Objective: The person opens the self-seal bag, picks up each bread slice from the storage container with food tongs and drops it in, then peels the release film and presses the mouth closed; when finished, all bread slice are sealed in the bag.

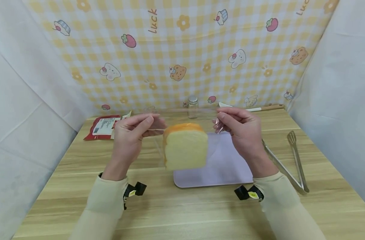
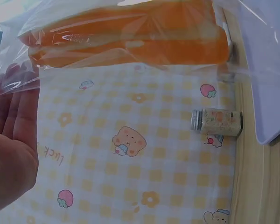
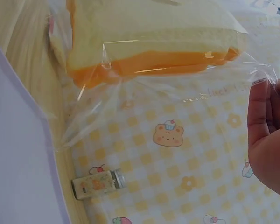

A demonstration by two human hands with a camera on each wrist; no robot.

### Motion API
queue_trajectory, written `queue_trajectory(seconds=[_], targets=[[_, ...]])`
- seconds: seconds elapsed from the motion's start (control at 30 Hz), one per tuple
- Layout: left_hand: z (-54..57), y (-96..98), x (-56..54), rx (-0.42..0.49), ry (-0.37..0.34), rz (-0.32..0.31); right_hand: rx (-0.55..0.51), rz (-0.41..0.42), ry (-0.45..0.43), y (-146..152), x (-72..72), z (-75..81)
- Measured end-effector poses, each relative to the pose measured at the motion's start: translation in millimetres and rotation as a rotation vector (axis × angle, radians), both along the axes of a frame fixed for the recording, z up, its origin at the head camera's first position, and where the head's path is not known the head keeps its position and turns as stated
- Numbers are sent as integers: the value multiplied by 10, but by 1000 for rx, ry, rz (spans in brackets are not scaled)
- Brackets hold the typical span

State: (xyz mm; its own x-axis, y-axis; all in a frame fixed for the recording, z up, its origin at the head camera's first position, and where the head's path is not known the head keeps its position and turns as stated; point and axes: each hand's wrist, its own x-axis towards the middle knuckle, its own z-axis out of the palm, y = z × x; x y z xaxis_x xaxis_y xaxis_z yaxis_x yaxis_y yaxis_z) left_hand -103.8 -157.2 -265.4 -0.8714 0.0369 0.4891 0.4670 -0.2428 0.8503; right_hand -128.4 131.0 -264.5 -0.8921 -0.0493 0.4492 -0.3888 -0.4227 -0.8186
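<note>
Sliced bread (image 1: 186, 150) with an orange-brown crust hangs in a clear plastic bag (image 3: 91, 105), held up over the front left part of a lilac board (image 1: 230, 163). My left hand (image 1: 131, 133) pinches the bag at its left side, and my right hand (image 1: 243, 133) pinches gathered film on the right. In the left wrist view two crust bands of the bread (image 2: 130, 51) lie side by side behind the film. Neither hand touches the bread itself. The bag's transparent outline is hard to follow in the head view.
Behind the bag, a seasoning jar (image 1: 192, 106) stands by the checked cloth (image 1: 182, 50). A red and white packet (image 1: 104, 127) lies at back left. Metal tongs (image 1: 297, 163) rest on the right, and a wooden-handled utensil (image 1: 269, 107) lies at the back.
</note>
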Motion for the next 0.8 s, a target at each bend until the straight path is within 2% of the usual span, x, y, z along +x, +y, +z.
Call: queue_trajectory(seconds=[0.17, 0.47, 0.8], targets=[[32, -17, 12, 20, 61, -37, 27, 29, 20, 49, 34, 53], [79, -47, 43, 9, 109, -32, 45, 75, 55, 130, 40, 92], [125, -126, 41, -12, 172, -108, 19, 209, 140, 208, 18, 113]])
